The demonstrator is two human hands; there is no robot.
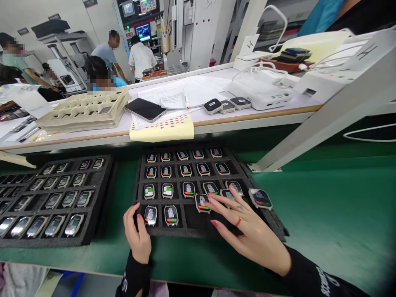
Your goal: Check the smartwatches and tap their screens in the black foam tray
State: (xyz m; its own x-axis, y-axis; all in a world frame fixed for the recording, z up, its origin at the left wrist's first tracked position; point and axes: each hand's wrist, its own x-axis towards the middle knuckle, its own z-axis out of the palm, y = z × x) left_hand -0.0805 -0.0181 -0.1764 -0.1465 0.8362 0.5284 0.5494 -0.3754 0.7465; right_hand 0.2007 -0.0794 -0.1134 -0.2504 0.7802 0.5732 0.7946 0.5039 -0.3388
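Observation:
A black foam tray [192,233] with rows of smartwatch bodies lies in front of me. At its front left corner is my left hand [139,237], fingers bent around the edge with the thumb close to a lit watch [151,215]. Over the tray's right half stretches my right hand [247,227], its fingers spread. One fingertip touches a tilted watch [202,203] showing red and green bars, which sits across a divider. Another finger reaches a watch [235,187] farther back. One more watch [260,199] rests on the tray's right rim. My right hand hides part of the front row.
A second foam tray [86,237] of watches stands at left on the green mat [334,206]. Behind runs a shelf with a phone [146,109], a pulp tray [83,109], papers, small square devices [213,106] and white boxes. A slanted metal post [309,119] rises at right. Several people work beyond.

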